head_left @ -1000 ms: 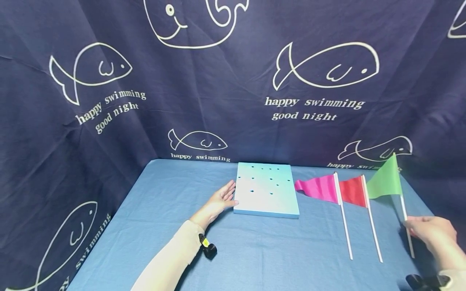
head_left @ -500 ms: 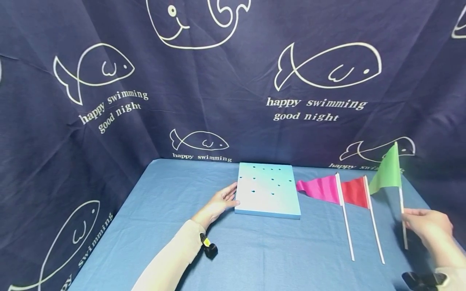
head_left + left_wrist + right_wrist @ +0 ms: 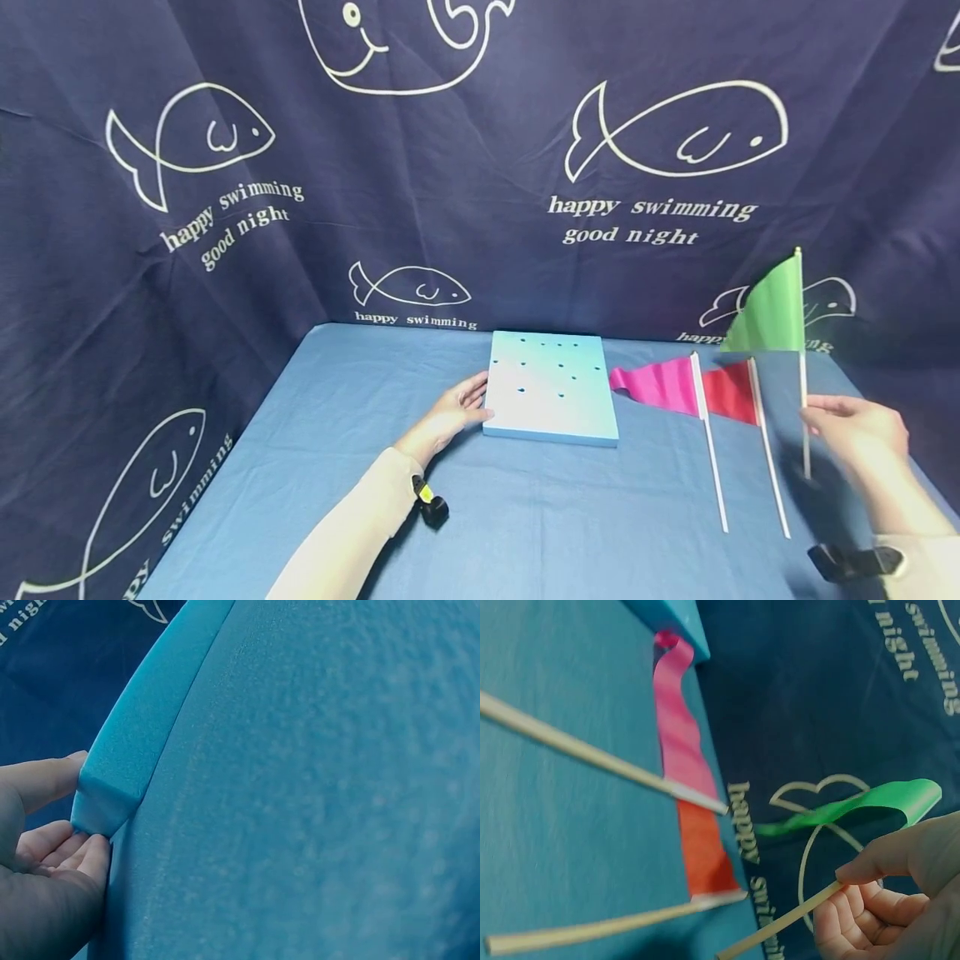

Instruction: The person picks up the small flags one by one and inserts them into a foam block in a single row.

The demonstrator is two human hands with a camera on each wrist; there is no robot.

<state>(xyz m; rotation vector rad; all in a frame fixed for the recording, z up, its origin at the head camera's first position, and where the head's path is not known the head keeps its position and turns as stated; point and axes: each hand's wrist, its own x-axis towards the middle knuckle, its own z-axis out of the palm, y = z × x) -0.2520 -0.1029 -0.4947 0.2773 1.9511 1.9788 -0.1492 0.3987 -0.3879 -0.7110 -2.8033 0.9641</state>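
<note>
A pale blue board (image 3: pixel 551 421) with several small holes lies flat at the back of the table. At its left edge my left hand (image 3: pixel 450 415) holds it, thumb over the top face and fingers against the side; the left wrist view shows the board's corner (image 3: pixel 112 795) between them. My right hand (image 3: pixel 862 429) pinches the white stick of a green triangular flag (image 3: pixel 776 312) between thumb and fingers. That flag stands upright, its stick's lower end below the hand. In the right wrist view, the green cloth (image 3: pixel 907 799) hangs behind the thumb.
Left of the right hand, a pink flag (image 3: pixel 663 386) and a red flag (image 3: pixel 731 393) lie side by side on the blue tablecloth (image 3: pixel 600 525). The pink tip reaches the board's right edge. Behind hangs a dark blue curtain (image 3: pixel 465 183) printed with fish.
My right hand has raised the green flag and carried it leftward and farther from me, bringing its stick more upright. My left hand stays at the board's edge.
</note>
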